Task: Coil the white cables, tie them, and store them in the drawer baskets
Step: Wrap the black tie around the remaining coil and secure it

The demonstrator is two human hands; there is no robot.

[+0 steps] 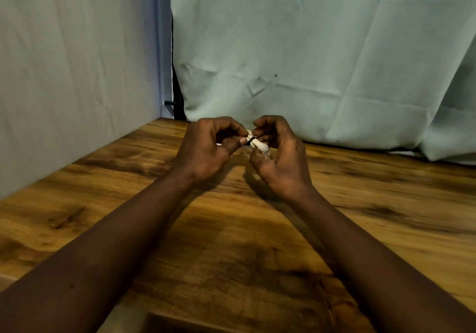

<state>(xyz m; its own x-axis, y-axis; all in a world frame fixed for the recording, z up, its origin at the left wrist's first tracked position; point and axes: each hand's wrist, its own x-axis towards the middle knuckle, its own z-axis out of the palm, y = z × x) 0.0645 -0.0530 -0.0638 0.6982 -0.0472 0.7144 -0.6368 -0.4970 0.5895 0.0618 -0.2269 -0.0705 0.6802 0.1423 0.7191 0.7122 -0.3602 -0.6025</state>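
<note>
A small bundle of coiled white cable [260, 146] hangs above the wooden table, pinched between both hands. A thin dark tie [251, 140] crosses its middle. My left hand [210, 148] grips the bundle's left end with thumb and fingers at the tie. My right hand [279, 155] curls around the right end, and its fingers hide most of the coil. No drawer or basket shows clearly.
The brown wooden table [231, 242] spreads beneath my forearms. Pale cloth [322, 49] hangs behind it and a light wall [77, 75] closes the left side. A dark peg [170, 103] sticks out at the back corner. A dark opening [185, 326] shows at the table's near edge.
</note>
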